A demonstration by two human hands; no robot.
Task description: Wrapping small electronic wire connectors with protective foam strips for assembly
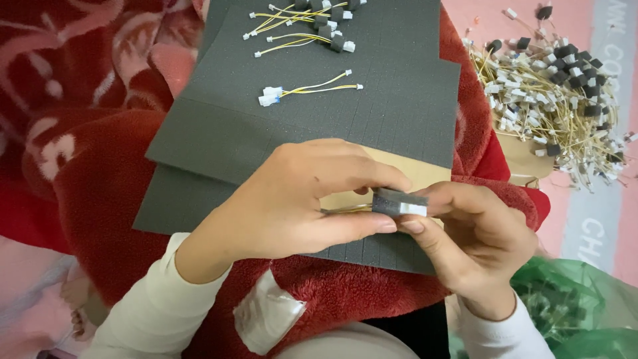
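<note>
Near the middle of the scene, the left hand (pixel 299 199) and right hand (pixel 472 239) meet over the dark foam sheet (pixel 372 86), both pinched on a small grey foam block (pixel 399 201) that sits on the white connector of a yellow wire lead (pixel 345 209). To seat it well, I judge the fingertips should press the block squarely around the connector while the left hand holds the wires straight, not bent. A bare lead (pixel 302 90) lies farther up the sheet, finished ones (pixel 312 20) at its far edge, and a heap of leads (pixel 551 100) far right.
</note>
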